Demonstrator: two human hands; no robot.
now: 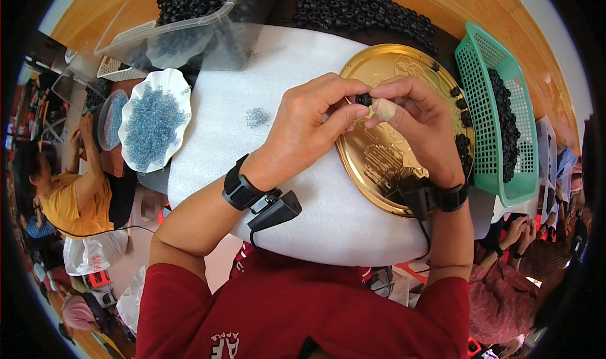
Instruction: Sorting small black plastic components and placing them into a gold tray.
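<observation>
A small black ring-shaped part (pixel 364 99) sits between the fingertips of both hands, above the golden tray. My left hand (pixel 309 110) pinches it from the left with thumb and index finger. From the other side, my right hand (pixel 420 110) closes its fingertips on it; beige tape wraps its thumb. Under the hands lies the round golden tray (pixel 369 160) with an embossed pattern, and several black parts (pixel 466 119) rest along its right side. Left of my hands, a little patch of tiny clear-bluish rings (pixel 257 117) lies on the white foam sheet (pixel 214 106).
A scalloped white plate (pixel 187 100) heaped with bluish rings stands at the left. Behind it is a clear plastic bin (pixel 237 43) of black parts; more black parts (pixel 363 12) pile up at the back. A green basket (pixel 524 163) borders the tray. Co-workers sit on both sides.
</observation>
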